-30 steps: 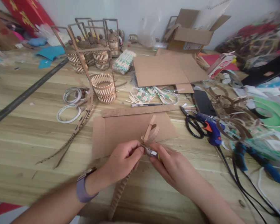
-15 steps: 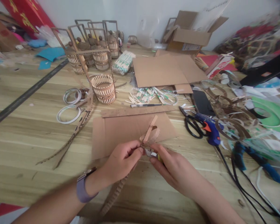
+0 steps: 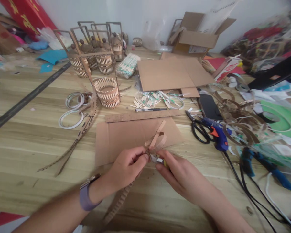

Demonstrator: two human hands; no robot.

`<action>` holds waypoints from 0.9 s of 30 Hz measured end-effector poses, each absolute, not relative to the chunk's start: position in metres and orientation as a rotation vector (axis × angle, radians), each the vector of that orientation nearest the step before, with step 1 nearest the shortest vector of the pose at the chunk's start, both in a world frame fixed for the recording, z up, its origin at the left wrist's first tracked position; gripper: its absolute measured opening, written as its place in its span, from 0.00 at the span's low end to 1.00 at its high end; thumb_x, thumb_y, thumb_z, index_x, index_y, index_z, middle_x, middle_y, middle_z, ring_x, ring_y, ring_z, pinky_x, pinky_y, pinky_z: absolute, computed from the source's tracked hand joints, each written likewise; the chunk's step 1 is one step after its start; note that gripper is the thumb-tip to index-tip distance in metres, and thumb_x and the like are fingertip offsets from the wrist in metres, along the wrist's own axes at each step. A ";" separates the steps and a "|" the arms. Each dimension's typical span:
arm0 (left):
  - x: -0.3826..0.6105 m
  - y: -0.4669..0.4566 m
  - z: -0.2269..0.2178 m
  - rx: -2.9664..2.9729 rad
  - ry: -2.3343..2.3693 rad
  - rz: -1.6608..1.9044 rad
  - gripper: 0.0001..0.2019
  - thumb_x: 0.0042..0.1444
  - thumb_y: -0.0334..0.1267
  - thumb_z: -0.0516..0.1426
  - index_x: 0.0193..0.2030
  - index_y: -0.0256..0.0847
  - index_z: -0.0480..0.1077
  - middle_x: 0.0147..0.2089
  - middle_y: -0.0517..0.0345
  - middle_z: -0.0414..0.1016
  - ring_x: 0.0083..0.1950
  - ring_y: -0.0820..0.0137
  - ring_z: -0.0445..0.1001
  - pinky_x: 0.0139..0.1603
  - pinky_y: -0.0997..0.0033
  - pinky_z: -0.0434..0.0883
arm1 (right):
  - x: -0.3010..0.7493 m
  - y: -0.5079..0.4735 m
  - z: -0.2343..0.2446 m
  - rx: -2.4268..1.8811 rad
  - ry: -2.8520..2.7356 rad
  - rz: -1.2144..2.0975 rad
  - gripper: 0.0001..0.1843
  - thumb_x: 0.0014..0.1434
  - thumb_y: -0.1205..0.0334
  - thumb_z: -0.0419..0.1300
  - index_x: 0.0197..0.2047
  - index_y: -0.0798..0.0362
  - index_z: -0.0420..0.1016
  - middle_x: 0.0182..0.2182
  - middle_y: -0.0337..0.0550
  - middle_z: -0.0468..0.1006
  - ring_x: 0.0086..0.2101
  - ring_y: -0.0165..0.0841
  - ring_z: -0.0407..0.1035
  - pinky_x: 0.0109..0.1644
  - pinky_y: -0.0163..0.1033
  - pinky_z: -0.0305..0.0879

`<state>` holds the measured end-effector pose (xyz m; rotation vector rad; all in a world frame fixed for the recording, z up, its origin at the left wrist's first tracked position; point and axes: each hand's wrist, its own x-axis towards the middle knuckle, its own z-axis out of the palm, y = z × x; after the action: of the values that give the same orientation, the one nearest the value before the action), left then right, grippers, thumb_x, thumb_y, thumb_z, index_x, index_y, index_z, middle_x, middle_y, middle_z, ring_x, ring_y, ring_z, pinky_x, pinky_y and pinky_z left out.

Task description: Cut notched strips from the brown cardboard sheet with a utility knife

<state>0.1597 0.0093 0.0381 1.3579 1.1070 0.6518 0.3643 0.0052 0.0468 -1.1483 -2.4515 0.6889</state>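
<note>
My left hand (image 3: 129, 163) pinches a brown cardboard strip (image 3: 120, 202), whose ridged tail hangs toward the table's front edge. Beyond the fingertips, the strip's thin peeled pieces (image 3: 157, 134) curl up and away. My right hand (image 3: 178, 173) is closed round a utility knife (image 3: 160, 160) with a bit of yellow on its handle. Its metal end meets the strip right beside my left thumb; the exact contact is hidden by fingers. Under and beyond the hands lies a flat cardboard sheet (image 3: 126, 136), with a narrow cardboard piece (image 3: 143, 116) along its far edge.
A small stick basket (image 3: 108, 94) with a tall handle stands ahead left, several similar ones behind it. Tape rings (image 3: 71, 119) lie at left. To the right are black scissors (image 3: 201, 131), a blue glue gun (image 3: 221, 139), a phone (image 3: 210, 106) and pliers (image 3: 269, 168).
Hardly anything differs. The curled strip pieces have shifted very slightly; both hands keep their hold in the same place.
</note>
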 end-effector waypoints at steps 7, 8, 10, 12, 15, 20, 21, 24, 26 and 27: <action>0.160 0.009 0.035 1.440 1.103 0.651 0.15 0.63 0.44 0.49 0.26 0.42 0.60 0.18 0.69 0.59 0.19 0.77 0.58 0.21 0.76 0.54 | 0.364 0.005 0.049 -1.153 -2.473 0.707 0.12 0.69 0.66 0.49 0.54 0.52 0.66 0.39 0.47 0.83 0.39 0.38 0.80 0.38 0.38 0.73; 0.159 0.009 0.034 1.451 1.102 0.652 0.15 0.63 0.44 0.49 0.26 0.42 0.60 0.18 0.69 0.59 0.19 0.77 0.58 0.21 0.76 0.53 | 0.364 0.006 0.049 -1.151 -2.478 0.716 0.12 0.69 0.66 0.50 0.54 0.52 0.66 0.39 0.47 0.83 0.39 0.38 0.80 0.38 0.38 0.73; 0.158 0.009 0.034 1.441 1.099 0.654 0.15 0.63 0.44 0.49 0.25 0.42 0.60 0.18 0.70 0.59 0.19 0.77 0.58 0.21 0.76 0.54 | 0.365 0.006 0.049 -1.162 -2.494 0.732 0.13 0.69 0.66 0.50 0.55 0.52 0.67 0.38 0.47 0.83 0.37 0.38 0.80 0.36 0.38 0.73; 0.158 0.009 0.034 1.417 1.096 0.655 0.15 0.63 0.44 0.49 0.26 0.42 0.59 0.18 0.70 0.59 0.19 0.77 0.58 0.22 0.76 0.54 | 0.366 0.007 0.050 -1.171 -2.502 0.740 0.14 0.69 0.66 0.50 0.56 0.52 0.67 0.38 0.47 0.83 0.36 0.38 0.80 0.35 0.38 0.72; 0.157 0.009 0.034 1.418 1.096 0.661 0.15 0.63 0.43 0.49 0.26 0.42 0.59 0.18 0.70 0.59 0.20 0.77 0.58 0.22 0.76 0.55 | 0.367 0.007 0.050 -1.173 -2.490 0.742 0.17 0.68 0.66 0.50 0.59 0.51 0.66 0.41 0.48 0.84 0.38 0.38 0.80 0.37 0.38 0.72; 0.158 0.009 0.034 1.442 1.103 0.670 0.15 0.64 0.43 0.49 0.25 0.42 0.59 0.18 0.69 0.59 0.21 0.77 0.58 0.23 0.76 0.54 | 0.367 0.006 0.050 -1.167 -2.491 0.740 0.15 0.68 0.65 0.50 0.56 0.51 0.68 0.41 0.48 0.83 0.40 0.38 0.79 0.38 0.38 0.73; 0.158 0.010 0.034 1.444 1.102 0.669 0.16 0.64 0.43 0.49 0.25 0.42 0.59 0.18 0.69 0.59 0.21 0.77 0.58 0.23 0.76 0.54 | 0.367 0.006 0.051 -1.168 -2.493 0.742 0.15 0.69 0.65 0.49 0.56 0.51 0.68 0.41 0.49 0.83 0.40 0.38 0.79 0.38 0.38 0.73; 0.158 0.010 0.035 1.449 1.104 0.673 0.16 0.64 0.42 0.49 0.24 0.42 0.59 0.18 0.69 0.59 0.21 0.77 0.58 0.23 0.75 0.54 | 0.366 0.006 0.051 -1.163 -2.500 0.744 0.16 0.69 0.65 0.49 0.57 0.52 0.66 0.41 0.48 0.83 0.38 0.38 0.80 0.36 0.38 0.72; 0.158 0.010 0.036 1.449 1.104 0.676 0.16 0.64 0.42 0.49 0.24 0.42 0.59 0.18 0.69 0.59 0.21 0.77 0.58 0.23 0.75 0.54 | 0.366 0.007 0.051 -1.157 -2.503 0.735 0.17 0.69 0.66 0.49 0.59 0.52 0.65 0.41 0.48 0.83 0.38 0.38 0.79 0.36 0.38 0.72; 0.158 0.011 0.036 1.448 1.103 0.677 0.16 0.64 0.42 0.49 0.24 0.42 0.59 0.18 0.69 0.59 0.21 0.77 0.58 0.23 0.75 0.54 | 0.366 0.007 0.051 -1.153 -2.504 0.731 0.17 0.69 0.66 0.49 0.59 0.52 0.65 0.41 0.47 0.83 0.38 0.38 0.79 0.35 0.38 0.72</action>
<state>0.1576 0.0105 0.0358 1.4479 1.1029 0.6771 0.3660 0.0066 0.0509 -1.1529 -2.5037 0.7306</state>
